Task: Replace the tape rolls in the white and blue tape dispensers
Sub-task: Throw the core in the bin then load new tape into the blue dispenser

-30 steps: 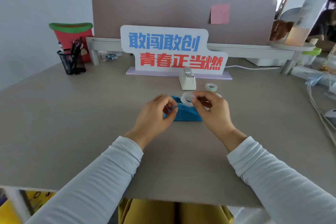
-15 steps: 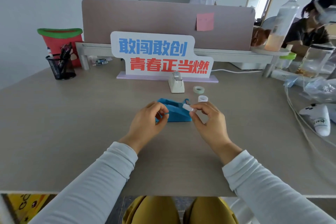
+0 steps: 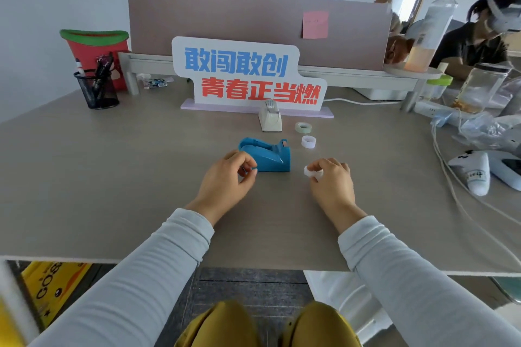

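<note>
The blue tape dispenser sits mid-desk with its roll slot showing no tape. My left hand rests just left of it, fingers pinched on a small blue piece, likely the dispenser's spool core. My right hand is to the dispenser's right, near the desk, and holds a whitish tape roll. The white dispenser stands behind, a roll in it. Two loose rolls lie to its right: a greenish one and a clear white one.
A lettered sign on a lilac base stands behind the dispensers. A mesh pen cup and red bin are far left. Cables, a white controller, bags and jars crowd the right. Two people are beyond the partition.
My right hand has lifted the whitish roll off the blue dispenser and carried it down to the right. My left hand stayed beside the dispenser. The camera tilted up.
</note>
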The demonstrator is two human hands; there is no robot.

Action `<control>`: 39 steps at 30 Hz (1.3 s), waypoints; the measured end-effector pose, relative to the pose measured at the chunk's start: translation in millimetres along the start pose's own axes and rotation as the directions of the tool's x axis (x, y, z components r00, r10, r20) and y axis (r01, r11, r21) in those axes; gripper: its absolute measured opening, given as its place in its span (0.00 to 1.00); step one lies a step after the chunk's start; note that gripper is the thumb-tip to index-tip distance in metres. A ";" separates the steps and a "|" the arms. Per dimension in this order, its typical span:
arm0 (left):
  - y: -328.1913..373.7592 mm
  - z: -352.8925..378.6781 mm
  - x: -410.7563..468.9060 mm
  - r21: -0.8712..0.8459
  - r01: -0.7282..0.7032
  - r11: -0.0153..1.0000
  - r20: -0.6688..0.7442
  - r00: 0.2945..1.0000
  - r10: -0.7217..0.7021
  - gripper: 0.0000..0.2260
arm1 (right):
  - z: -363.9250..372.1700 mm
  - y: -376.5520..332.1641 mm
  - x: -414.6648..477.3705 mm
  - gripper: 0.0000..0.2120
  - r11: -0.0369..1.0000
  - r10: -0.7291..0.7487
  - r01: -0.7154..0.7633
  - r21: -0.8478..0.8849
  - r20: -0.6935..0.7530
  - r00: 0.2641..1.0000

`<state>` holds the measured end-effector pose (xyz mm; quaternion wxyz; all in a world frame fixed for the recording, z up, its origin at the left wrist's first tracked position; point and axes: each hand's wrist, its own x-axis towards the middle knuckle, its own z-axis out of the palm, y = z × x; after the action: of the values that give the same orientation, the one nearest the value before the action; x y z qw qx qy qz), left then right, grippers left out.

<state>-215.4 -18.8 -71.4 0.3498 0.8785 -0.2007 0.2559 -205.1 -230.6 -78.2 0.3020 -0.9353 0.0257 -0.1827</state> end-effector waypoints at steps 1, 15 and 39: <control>0.2 -1.8 -3.2 0.004 0.012 1.000 -0.006 1.000 -0.012 0.02 | 0.0 -0.1 -0.4 0.11 1.000 0.023 -0.022 -0.020 0.034 0.999; 24.0 -90.0 -145.3 0.170 0.127 0.977 -0.141 0.985 -0.103 0.02 | 21.1 -95.5 -124.6 0.05 0.811 -0.544 0.546 0.212 -0.074 0.836; -38.2 -209.0 -424.3 0.283 0.741 0.609 -0.409 0.667 -0.623 0.02 | 192.2 -204.5 -321.6 0.03 0.538 -0.840 0.616 0.575 0.429 0.333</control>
<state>-594.2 230.6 -211.0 0.2441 0.8977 0.2632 0.2554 -448.9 94.1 -209.9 0.3147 -0.7788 -0.5406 0.0457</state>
